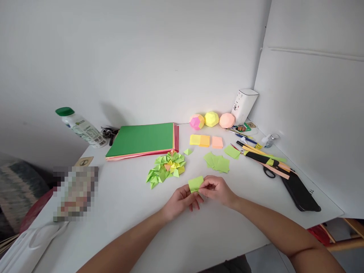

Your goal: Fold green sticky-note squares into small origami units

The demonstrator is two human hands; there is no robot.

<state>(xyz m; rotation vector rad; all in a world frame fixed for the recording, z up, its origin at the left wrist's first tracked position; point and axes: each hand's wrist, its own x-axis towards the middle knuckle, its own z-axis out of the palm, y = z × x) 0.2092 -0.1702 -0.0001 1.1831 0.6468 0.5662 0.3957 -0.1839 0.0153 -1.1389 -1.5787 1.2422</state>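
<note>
Lime paper square (195, 183) is being held over the worktop (122, 201), left grip (180, 200) pinching it lower left, right grip (218, 190) pinching it lower right. Folded paper pile (165, 168) is lying to the left, loose green sheets (219, 163) beyond, rightward. Three paper balls (212, 119) are sitting farther back, near the wall (170, 57).

below centre: left hand (182, 200) and right hand (218, 190) hold green paper (195, 183) over surface (119, 197) | left of centre: folded paper pieces (162, 173) | right of centre: three paper balls (211, 119) | left: green-capped bottle (84, 129)
</note>
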